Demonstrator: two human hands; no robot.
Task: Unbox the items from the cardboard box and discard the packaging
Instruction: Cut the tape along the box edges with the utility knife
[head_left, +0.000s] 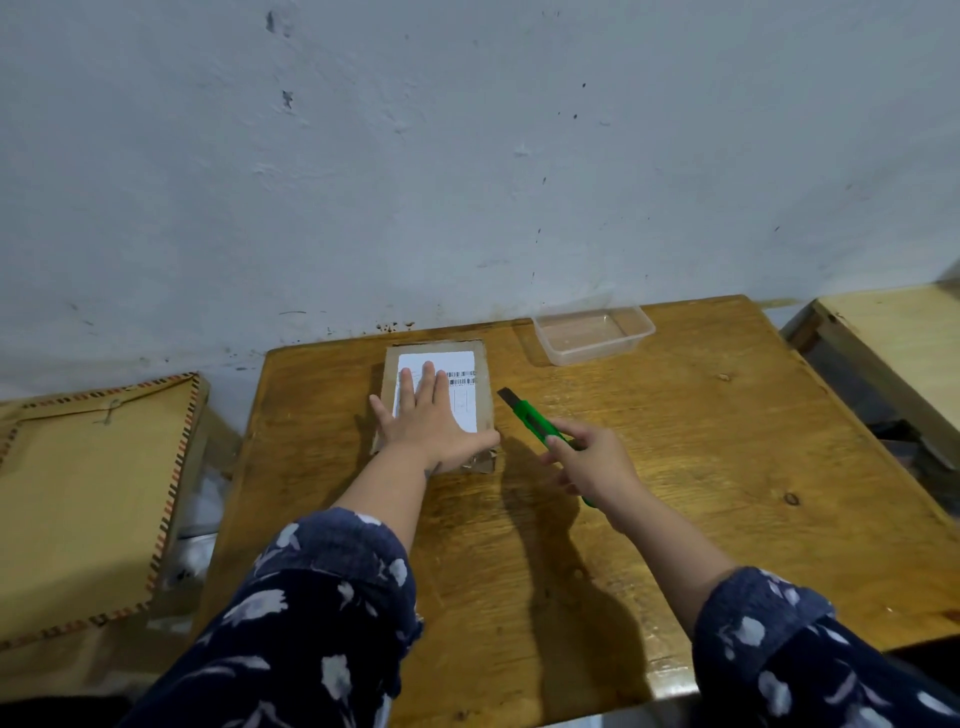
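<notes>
Cardboard box (485, 382), sealed, label up, at wooden table's (675, 467) far edge: left hand (434, 421) flat, fingers spread, pinning it; right hand (589, 460) closed around green utility knife (530, 415), blade extended beside it, presumably for slitting.

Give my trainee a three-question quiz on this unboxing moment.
1. True or false: the left hand lies flat on the cardboard box.
2. What does the right hand hold: A) scissors, B) green utility knife, C) marker?
3. Fill in: the clear plastic container near the wall looks ____.

Key: 1 true. 2 B. 3 empty.
</notes>
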